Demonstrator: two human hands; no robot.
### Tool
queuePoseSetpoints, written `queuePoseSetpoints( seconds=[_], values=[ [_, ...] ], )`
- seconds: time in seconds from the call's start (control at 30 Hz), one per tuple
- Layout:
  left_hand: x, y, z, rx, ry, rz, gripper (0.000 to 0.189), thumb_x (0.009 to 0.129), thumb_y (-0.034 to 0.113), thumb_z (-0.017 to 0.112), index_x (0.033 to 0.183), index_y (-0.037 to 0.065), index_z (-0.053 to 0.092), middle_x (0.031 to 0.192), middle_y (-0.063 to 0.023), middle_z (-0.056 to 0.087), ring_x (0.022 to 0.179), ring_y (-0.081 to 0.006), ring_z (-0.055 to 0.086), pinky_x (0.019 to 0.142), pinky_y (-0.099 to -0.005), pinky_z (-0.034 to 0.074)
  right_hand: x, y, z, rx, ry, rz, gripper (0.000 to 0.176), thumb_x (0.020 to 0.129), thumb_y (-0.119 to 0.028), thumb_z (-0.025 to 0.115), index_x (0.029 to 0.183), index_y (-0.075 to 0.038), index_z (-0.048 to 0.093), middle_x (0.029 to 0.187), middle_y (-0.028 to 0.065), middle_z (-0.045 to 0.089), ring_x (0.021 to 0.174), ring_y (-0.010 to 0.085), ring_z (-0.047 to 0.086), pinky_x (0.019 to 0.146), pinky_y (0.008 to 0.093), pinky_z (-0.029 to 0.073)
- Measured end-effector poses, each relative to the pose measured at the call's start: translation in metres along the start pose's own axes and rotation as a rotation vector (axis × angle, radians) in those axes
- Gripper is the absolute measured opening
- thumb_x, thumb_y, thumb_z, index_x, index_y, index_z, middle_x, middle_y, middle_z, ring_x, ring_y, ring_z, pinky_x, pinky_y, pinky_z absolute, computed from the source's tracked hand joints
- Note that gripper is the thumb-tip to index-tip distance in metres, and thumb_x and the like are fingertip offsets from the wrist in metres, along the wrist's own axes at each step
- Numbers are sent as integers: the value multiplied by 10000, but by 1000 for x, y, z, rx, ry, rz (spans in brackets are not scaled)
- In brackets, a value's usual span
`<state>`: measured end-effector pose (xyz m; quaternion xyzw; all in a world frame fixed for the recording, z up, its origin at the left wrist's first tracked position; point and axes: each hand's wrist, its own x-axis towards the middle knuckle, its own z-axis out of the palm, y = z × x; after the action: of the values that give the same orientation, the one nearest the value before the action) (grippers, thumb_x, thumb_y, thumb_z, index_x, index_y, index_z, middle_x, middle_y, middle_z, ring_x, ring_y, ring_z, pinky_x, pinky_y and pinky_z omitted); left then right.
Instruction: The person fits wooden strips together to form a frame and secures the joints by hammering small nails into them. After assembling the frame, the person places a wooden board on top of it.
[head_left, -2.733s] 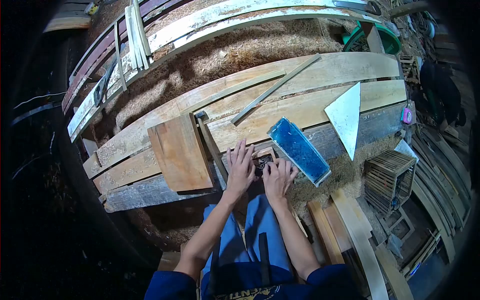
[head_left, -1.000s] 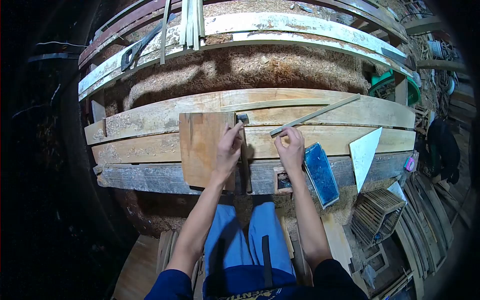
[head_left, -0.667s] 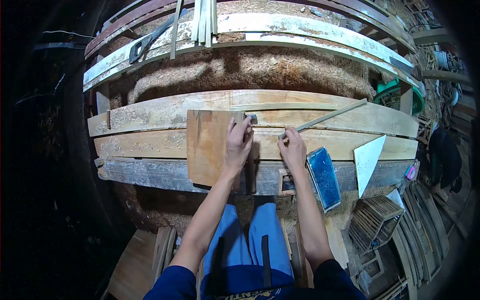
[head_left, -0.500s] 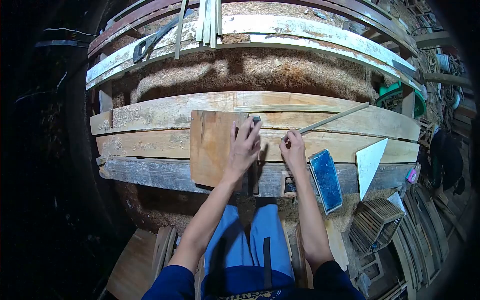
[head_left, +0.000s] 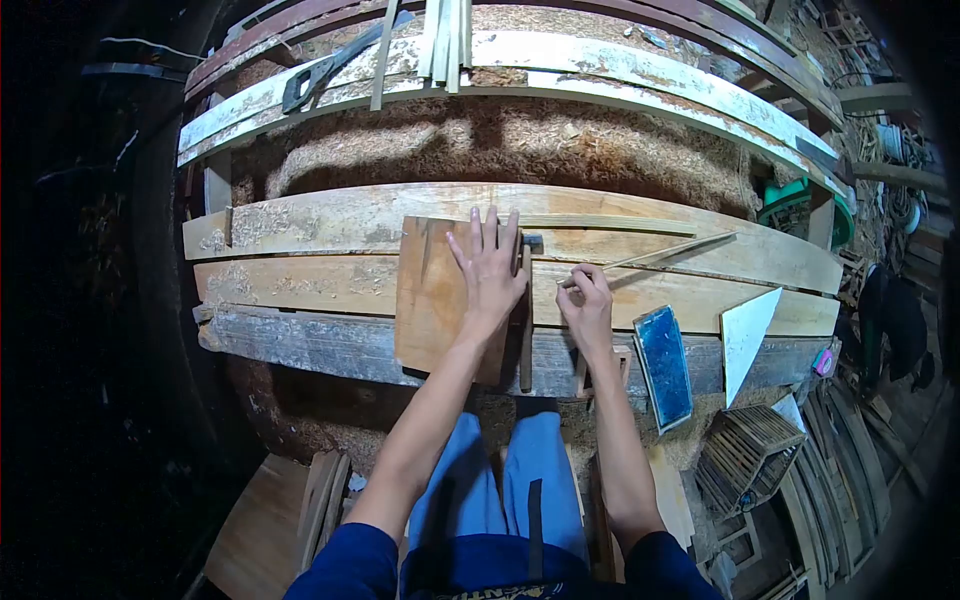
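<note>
Wooden board [head_left: 430, 310] lies on the bench [head_left: 300, 285], the left hand [head_left: 490, 275] pressed flat on it, fingers spread. Just right, the right hand [head_left: 588, 305] pinches the near end of a thin strip [head_left: 660, 256] slanting away.

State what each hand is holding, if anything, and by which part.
The right hand pinches the thin wooden strip at its near end. The left hand holds nothing; it lies flat on the board.
</note>
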<state>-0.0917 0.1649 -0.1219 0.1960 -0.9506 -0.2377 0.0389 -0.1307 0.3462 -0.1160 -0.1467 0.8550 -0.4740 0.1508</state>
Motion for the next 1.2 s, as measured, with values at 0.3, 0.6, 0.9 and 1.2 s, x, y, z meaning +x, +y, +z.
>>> queuePoseSetpoints(
  seconds=[0.3,0.6,0.9,1.2],
  values=[
    [11,-11,-62,-163,16,-99,668,691,232,799,1301,83,570,1352,-178,508,1445,-401,367,1188,-767,118,5,-52,14,-48,105,-101,123,827,-8,751,933,19,694,1151,167,635,1044,329,662,919,397,529],
    [12,-112,-198,-678,-71,-190,837,764,91,709,1544,19,412,1486,-188,541,1395,-308,517,1183,-401,401,10,-180,73,20,278,-234,123,817,51,751,932,30,711,1117,165,697,1006,297,699,892,376,562],
    [7,-154,-202,-752,50,-9,676,924,80,708,1549,29,457,1579,-177,486,1466,-307,469,1231,-403,359,21,-250,138,-18,183,-326,120,839,29,759,946,26,706,1073,158,715,930,286,722,838,356,571],
    [5,-140,-184,-720,151,88,473,1005,191,542,1434,-6,561,1504,-204,541,1434,-353,476,1233,-479,268,47,-238,142,-35,113,-323,128,805,-38,810,893,-26,719,1045,128,732,1022,277,678,1019,425,468]
  ],
)
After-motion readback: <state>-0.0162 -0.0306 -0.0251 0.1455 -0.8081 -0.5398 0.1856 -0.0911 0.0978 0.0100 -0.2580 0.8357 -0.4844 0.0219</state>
